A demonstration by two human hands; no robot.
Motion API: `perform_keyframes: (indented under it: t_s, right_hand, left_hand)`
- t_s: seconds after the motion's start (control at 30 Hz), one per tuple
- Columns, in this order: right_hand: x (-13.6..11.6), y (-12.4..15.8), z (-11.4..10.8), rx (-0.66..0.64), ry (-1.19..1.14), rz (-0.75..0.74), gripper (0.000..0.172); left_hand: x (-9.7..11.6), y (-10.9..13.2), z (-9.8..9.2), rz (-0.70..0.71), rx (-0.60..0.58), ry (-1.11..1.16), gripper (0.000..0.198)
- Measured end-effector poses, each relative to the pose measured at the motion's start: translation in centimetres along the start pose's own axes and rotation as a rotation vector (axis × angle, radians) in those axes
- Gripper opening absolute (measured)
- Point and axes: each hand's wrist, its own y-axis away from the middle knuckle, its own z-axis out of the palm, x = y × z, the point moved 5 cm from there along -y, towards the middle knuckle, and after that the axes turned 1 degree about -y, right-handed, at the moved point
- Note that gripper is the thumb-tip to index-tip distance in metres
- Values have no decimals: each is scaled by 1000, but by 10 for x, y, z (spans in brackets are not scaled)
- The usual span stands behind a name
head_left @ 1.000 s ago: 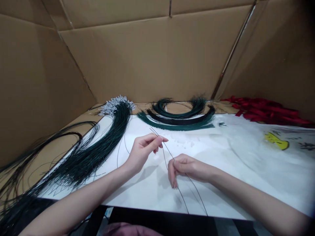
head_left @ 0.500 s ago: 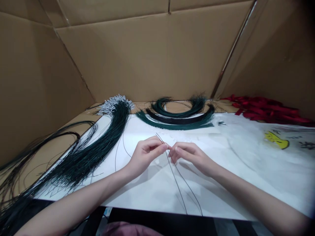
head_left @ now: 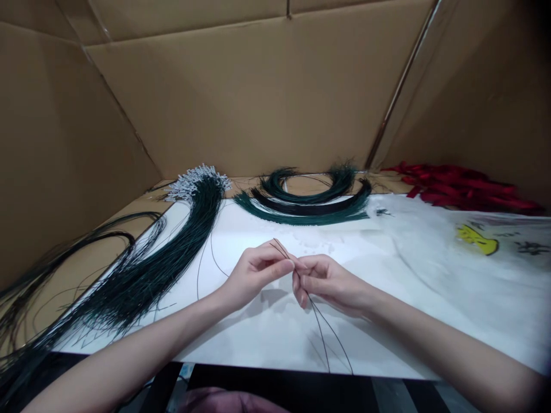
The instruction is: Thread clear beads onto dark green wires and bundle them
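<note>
Two thin dark strands [head_left: 313, 306]: pinched section hidden by left hand [head_left: 260, 272] and right hand [head_left: 329, 284]. Plastic bag [head_left: 430, 246], right side of tabletop [head_left: 232, 344]: cut off by frame, dark markings [head_left: 534, 248] illegible. White bits [head_left: 321, 248], toward far edge: too small to identify.

The person's left hand [head_left: 258, 272] pinches thin dark strands [head_left: 313, 304] between thumb and fingers; the right hand [head_left: 331, 284] meets it, fingers closed about them just below. Their long ends trail over a white board [head_left: 232, 347]. To the left lies a thick green bundle [head_left: 161, 272] with whitish tips — behind, curved bundles [head_left: 310, 219]; at right, a clear plastic bag [head_left: 434, 258] and red ribbons [head_left: 469, 189].
</note>
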Motion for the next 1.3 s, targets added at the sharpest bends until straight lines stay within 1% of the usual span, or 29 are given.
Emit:
perform_keyframes:
  t_s: [0.07, 0.13, 0.2, 0.27, 0.33, 0.47, 0.63, 0.87, 1.1, 1.3]
  right_hand:
    - [-3, 0, -1, 74, 39, -29, 20]
    - [-8, 0, -4, 182, 105, -65, 17]
    - [-11, 1, -6, 274, 169, -92, 17]
    - [-12, 2, -5, 323, 220, -100, 17]
    - [-11, 3, -4, 344, 256, -94, 16]
    - [-7, 4, -4, 355, 279, -73, 13]
    - [-5, 3, -2, 344, 292, -61, 12]
    - [-3, 3, 0, 283, 272, -43, 13]
    - [-1, 4, 1, 264, 274, 2, 17]
    - [0, 4, 1, 266, 268, 48, 20]
  left_hand:
    - [-1, 1, -1, -52, 33, -14, 20]
    - [-1, 2, -3, -108, 70, -30, 23]
    - [1, 2, -3, -132, 105, -55, 24]
    - [3, 2, -3, -142, 132, -93, 24]
    - [3, 1, -2, -155, 149, -119, 24]
    - [-1, -1, -3, -183, 156, -83, 24]
    - [-3, -3, -14, -205, 217, -13, 22]
    - [-8, -3, -12, -250, 179, 54, 20]
    - [-10, -5, -12, -270, 189, 80, 19]
    - [-15, -6, -14, -314, 197, 72, 22]
